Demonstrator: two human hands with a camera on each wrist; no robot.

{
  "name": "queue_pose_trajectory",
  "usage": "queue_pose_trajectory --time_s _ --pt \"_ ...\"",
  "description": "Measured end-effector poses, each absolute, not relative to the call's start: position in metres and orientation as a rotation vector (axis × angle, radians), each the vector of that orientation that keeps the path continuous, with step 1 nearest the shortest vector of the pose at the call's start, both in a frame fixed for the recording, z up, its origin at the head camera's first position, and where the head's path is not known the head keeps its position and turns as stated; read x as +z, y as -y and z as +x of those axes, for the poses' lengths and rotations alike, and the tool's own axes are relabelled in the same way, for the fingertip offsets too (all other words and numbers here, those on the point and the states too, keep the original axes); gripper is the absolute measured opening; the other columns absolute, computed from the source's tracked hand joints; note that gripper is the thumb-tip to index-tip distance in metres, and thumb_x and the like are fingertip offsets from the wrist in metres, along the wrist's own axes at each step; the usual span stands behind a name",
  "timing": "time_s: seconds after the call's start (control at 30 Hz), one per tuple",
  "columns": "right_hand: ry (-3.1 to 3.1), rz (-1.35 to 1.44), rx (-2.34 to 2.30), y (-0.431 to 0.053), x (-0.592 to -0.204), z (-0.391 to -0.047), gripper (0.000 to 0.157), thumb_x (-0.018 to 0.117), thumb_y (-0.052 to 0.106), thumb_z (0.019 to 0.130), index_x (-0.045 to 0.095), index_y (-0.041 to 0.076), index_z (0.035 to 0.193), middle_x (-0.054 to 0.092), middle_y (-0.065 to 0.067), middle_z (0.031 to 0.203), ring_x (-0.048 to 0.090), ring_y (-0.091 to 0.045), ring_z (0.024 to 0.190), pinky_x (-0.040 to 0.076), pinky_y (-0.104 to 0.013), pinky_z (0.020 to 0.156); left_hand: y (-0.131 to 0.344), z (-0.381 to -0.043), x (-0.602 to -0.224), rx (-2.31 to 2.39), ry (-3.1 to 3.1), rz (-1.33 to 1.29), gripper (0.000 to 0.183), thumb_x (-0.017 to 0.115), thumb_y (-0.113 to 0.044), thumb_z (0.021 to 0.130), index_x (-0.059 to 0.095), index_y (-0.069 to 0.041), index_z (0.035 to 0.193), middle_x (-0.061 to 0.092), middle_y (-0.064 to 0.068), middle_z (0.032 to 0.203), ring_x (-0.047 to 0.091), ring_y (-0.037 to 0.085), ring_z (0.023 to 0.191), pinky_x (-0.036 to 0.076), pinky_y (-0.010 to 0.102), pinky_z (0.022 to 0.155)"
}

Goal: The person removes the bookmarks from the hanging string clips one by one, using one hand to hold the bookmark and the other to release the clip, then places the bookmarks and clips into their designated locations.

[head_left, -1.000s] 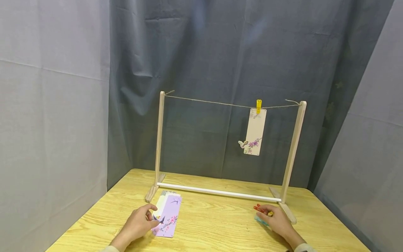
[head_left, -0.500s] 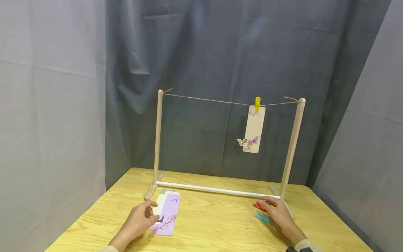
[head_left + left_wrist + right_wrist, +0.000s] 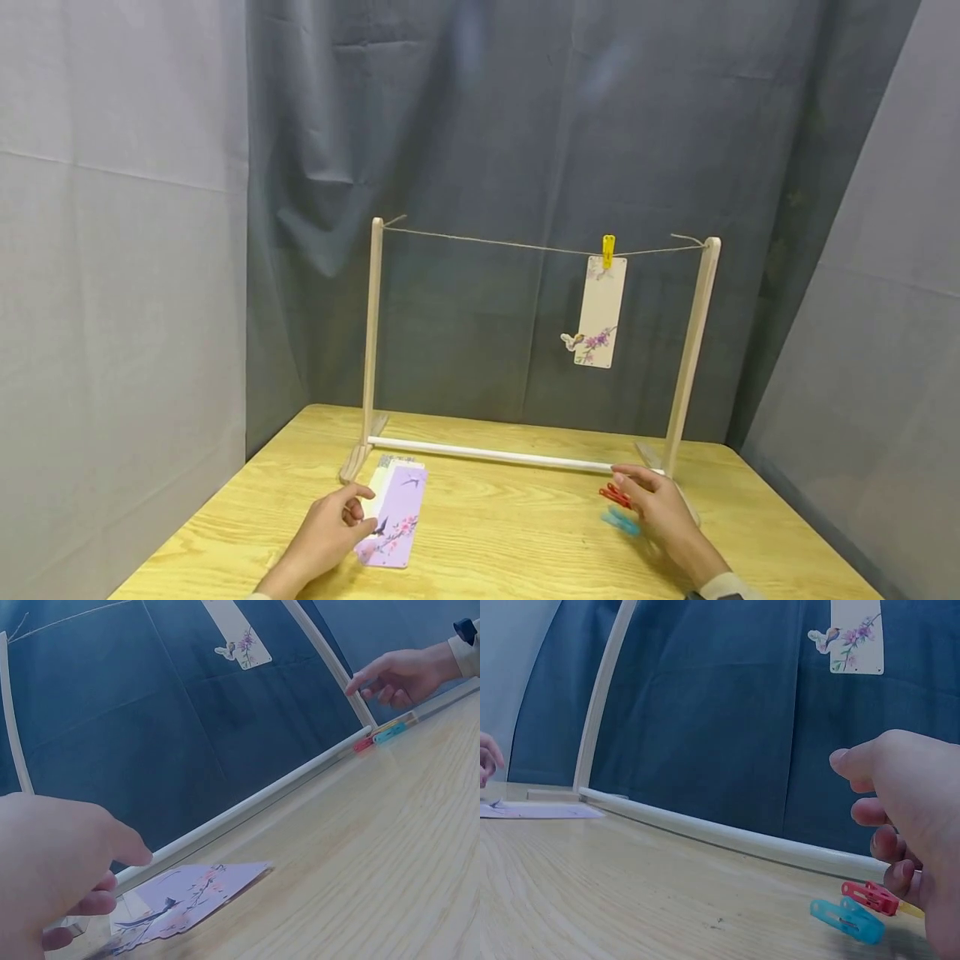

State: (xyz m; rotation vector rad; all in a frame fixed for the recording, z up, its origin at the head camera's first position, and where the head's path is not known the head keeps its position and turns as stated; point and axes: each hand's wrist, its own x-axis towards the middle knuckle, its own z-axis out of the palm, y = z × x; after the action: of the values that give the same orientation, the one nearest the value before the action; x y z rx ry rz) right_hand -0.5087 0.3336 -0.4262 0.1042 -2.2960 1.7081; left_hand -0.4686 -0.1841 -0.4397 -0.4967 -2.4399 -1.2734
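Note:
My left hand (image 3: 327, 527) is at the left edge of a purple bookmark (image 3: 401, 508) with blossoms and dark birds, its fingers loosely bent. Cream bookmarks (image 3: 378, 483) lie partly covered beneath the purple one. On the right, my right hand (image 3: 656, 508) hovers over small plastic clothespins, thumb and fingers relaxed with nothing between them. Below its fingers lie a red clothespin (image 3: 870, 897) and a blue clothespin (image 3: 849, 920). A yellow clothespin (image 3: 910, 909) shows beside them, mostly hidden by the hand in the right wrist view.
A wooden frame (image 3: 692, 358) with a string (image 3: 487, 242) across its top and a white bar (image 3: 495, 455) low down stands at the back. A cream bookmark (image 3: 600, 304) hangs from the string under a yellow clothespin (image 3: 608, 252). Dark cloth (image 3: 450, 333) is behind.
My right hand has risen off the clothespins, uncovering the blue one. My left hand stays beside the bookmarks. The head view has shifted slightly.

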Motion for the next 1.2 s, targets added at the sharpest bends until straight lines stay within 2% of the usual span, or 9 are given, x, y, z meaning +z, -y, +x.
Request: queue_pose_trajectory --time_s 0.23,0.4,0.7,0.93,1.07,1.2 --pt "2.208 0.133 1.814 -0.338 -0.417 -0.505 0.051 0.064 0.032 0.105 0.057 -0.004 0.141 0.057 -0.007 0.100 0.040 -0.010 0.062 0.036 -0.023 0.053 0.184 -0.468 -0.437 -1.291 2.413 -0.483 0.032 0.082 -0.005 0.086 0.068 0.000 0.115 0.054 0.001 0.082 0.056 0.017 0.076 0.047 0.027 0.065" --pt "2.157 0.093 1.829 -0.344 -0.411 -0.505 0.050 0.065 0.033 0.104 0.059 -0.004 0.137 0.056 -0.003 0.095 0.042 -0.011 0.064 0.038 -0.024 0.055 0.184 -0.470 -0.438 -1.303 2.396 -0.466 0.031 0.082 -0.005 0.087 0.069 -0.002 0.115 0.055 0.000 0.083 0.058 0.014 0.076 0.049 0.027 0.068" --pt "2.133 0.208 1.781 -0.347 -0.399 -0.502 0.037 0.062 0.030 0.106 0.067 0.004 0.131 0.059 -0.005 0.095 0.043 -0.012 0.064 0.038 -0.024 0.053 0.182 -0.473 -0.439 -1.369 2.347 -0.488 0.030 0.082 -0.007 0.087 0.070 -0.007 0.114 0.057 0.000 0.087 0.060 0.014 0.080 0.051 0.027 0.072" --pt "2.156 0.251 1.739 -0.349 -0.387 -0.501 0.049 0.061 0.036 0.106 0.061 -0.004 0.135 0.059 -0.007 0.097 0.045 -0.013 0.067 0.041 -0.028 0.057 0.168 -0.475 -0.427 -1.318 2.355 -0.541 0.027 0.080 -0.009 0.090 0.069 -0.010 0.115 0.058 -0.002 0.090 0.061 0.013 0.085 0.051 0.029 0.078" --pt "2.128 0.309 1.747 -0.347 -0.379 -0.505 0.042 0.061 0.034 0.107 0.064 0.000 0.130 0.058 -0.008 0.096 0.045 -0.013 0.067 0.040 -0.028 0.056 0.157 -0.481 -0.416 -1.294 2.340 -0.570 0.028 0.079 -0.009 0.090 0.069 -0.010 0.117 0.058 -0.002 0.090 0.061 0.013 0.084 0.053 0.032 0.078" --pt "2.084 0.428 1.770 -0.344 -0.370 -0.509 0.031 0.060 0.029 0.107 0.068 0.006 0.127 0.059 -0.003 0.091 0.043 -0.012 0.063 0.037 -0.030 0.053 0.147 -0.488 -0.407 -1.256 2.341 -0.604 0.028 0.078 -0.007 0.090 0.069 -0.009 0.117 0.058 -0.003 0.090 0.062 0.014 0.084 0.053 0.032 0.077"
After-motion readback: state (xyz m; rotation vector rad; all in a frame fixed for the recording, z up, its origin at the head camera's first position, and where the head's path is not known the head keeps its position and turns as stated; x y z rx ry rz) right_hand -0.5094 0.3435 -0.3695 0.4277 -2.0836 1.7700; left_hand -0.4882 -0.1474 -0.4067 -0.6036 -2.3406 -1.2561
